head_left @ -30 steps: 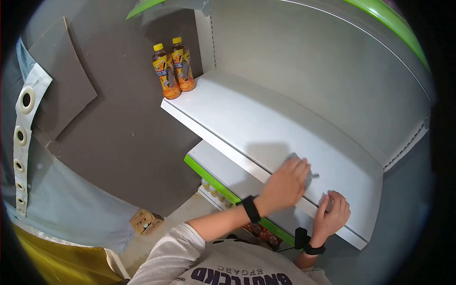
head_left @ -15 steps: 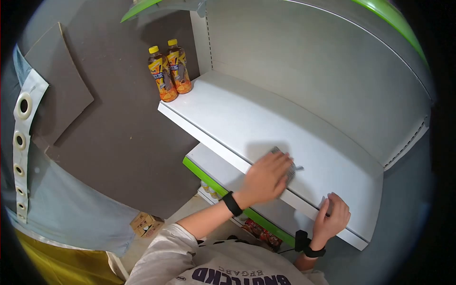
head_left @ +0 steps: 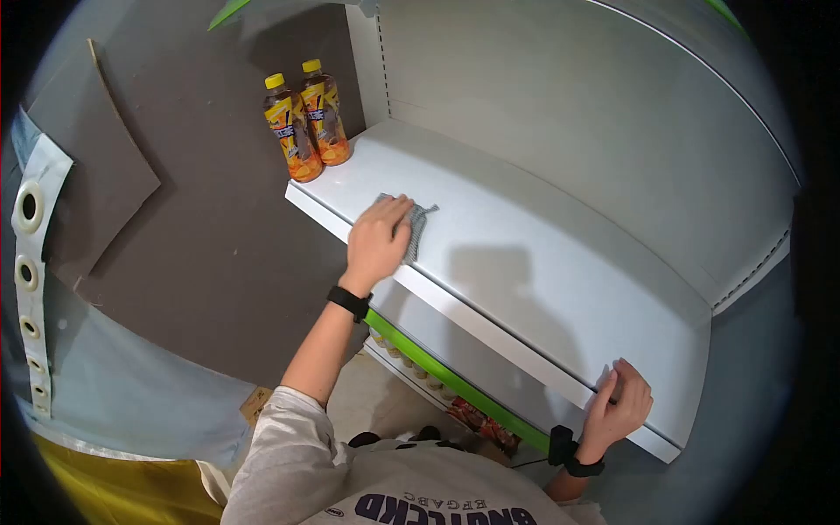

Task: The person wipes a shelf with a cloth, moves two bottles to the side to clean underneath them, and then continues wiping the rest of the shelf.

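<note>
A grey patterned cloth (head_left: 418,238) lies on the white shelf (head_left: 516,236), near its front edge. My left hand (head_left: 378,241) presses down on it, palm down, fingers closed over it; part of the cloth shows beyond the thumb. My right hand (head_left: 619,409) rests at the right part of the shelf's front edge, fingers loosely bent and thumb apart, holding nothing. Two drink bottles with yellow caps, a front bottle (head_left: 293,131) and a back bottle (head_left: 325,114), stand upright at the shelf's left end, beyond my left hand.
Below is a lower shelf with a green edge (head_left: 446,376). Under it are cups or cans (head_left: 411,366) and red packets (head_left: 481,423). A back panel (head_left: 560,114) rises behind the upper shelf. At left hangs a curtain with ring holes (head_left: 44,210); a cardboard box (head_left: 255,405) is on the floor.
My left hand has slid the cloth leftward along the shelf, from the middle toward the bottles. My right hand has stayed at the shelf edge. The view has shifted slightly.
</note>
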Action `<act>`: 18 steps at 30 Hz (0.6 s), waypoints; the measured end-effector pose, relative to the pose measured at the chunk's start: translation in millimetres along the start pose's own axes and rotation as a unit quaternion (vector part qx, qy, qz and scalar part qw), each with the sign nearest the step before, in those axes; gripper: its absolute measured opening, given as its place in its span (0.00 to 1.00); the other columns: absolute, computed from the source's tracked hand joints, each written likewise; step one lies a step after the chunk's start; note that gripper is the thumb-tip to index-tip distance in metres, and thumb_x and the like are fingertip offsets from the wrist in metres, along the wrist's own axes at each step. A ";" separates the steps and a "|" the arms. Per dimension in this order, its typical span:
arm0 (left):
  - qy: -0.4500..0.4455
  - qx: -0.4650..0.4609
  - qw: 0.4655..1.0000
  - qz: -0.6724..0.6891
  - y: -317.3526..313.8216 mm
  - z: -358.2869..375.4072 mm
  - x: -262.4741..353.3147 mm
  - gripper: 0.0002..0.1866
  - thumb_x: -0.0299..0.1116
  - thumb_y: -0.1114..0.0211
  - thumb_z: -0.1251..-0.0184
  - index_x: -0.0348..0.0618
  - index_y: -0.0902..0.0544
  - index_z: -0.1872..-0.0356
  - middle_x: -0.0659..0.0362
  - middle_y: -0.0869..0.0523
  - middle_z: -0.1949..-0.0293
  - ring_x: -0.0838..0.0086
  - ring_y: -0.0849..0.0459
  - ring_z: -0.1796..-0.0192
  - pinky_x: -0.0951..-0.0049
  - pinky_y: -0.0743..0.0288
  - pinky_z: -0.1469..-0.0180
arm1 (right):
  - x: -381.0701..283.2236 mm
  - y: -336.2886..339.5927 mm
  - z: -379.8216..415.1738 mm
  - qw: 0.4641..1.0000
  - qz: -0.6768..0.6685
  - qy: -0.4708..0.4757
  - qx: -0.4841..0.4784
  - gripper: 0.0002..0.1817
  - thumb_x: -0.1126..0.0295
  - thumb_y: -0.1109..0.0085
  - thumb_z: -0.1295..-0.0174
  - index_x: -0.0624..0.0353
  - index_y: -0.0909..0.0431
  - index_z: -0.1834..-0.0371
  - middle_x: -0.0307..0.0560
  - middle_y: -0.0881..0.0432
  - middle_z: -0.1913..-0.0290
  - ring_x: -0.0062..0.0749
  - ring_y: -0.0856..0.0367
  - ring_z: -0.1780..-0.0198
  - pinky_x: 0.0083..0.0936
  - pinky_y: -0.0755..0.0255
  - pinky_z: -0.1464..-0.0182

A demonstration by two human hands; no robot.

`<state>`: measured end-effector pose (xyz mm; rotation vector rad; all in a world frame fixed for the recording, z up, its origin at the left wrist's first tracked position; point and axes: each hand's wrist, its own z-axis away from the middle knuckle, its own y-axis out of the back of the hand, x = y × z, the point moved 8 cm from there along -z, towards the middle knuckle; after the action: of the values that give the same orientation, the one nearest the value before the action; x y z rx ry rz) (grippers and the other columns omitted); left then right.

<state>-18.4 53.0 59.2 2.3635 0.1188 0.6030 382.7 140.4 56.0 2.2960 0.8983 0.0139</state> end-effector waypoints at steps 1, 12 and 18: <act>0.011 0.011 1.000 0.006 2.5 -3.1 -10.1 0.17 0.33 0.46 0.40 0.41 0.18 0.53 0.51 0.19 0.48 0.57 0.25 0.41 0.62 0.34 0.38 | 0.1 0.3 0.1 1.000 0.005 -0.002 0.002 0.06 0.71 0.45 0.43 0.58 0.20 0.65 0.43 0.17 0.61 0.38 0.23 0.60 0.30 0.35 0.57; 0.066 0.013 0.997 -0.050 22.2 -29.4 -99.5 0.18 0.36 0.48 0.38 0.41 0.20 0.50 0.52 0.21 0.45 0.58 0.27 0.40 0.65 0.36 0.37 | 9.6 -4.4 3.1 0.998 0.027 -0.063 -0.010 0.08 0.69 0.45 0.44 0.59 0.21 0.64 0.44 0.18 0.62 0.39 0.23 0.61 0.31 0.35 0.56; 0.071 -0.009 0.997 -0.038 28.0 -39.8 -124.9 0.19 0.37 0.48 0.37 0.41 0.20 0.49 0.53 0.21 0.45 0.60 0.27 0.39 0.64 0.36 0.37 | 0.6 -3.5 -6.9 0.994 0.098 -0.025 -0.038 0.17 0.63 0.42 0.47 0.56 0.22 0.54 0.48 0.22 0.49 0.43 0.26 0.48 0.35 0.37 0.46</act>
<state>-149.5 25.5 54.6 2.2870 0.2656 0.7314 379.4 146.7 59.2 2.2941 0.6343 0.0726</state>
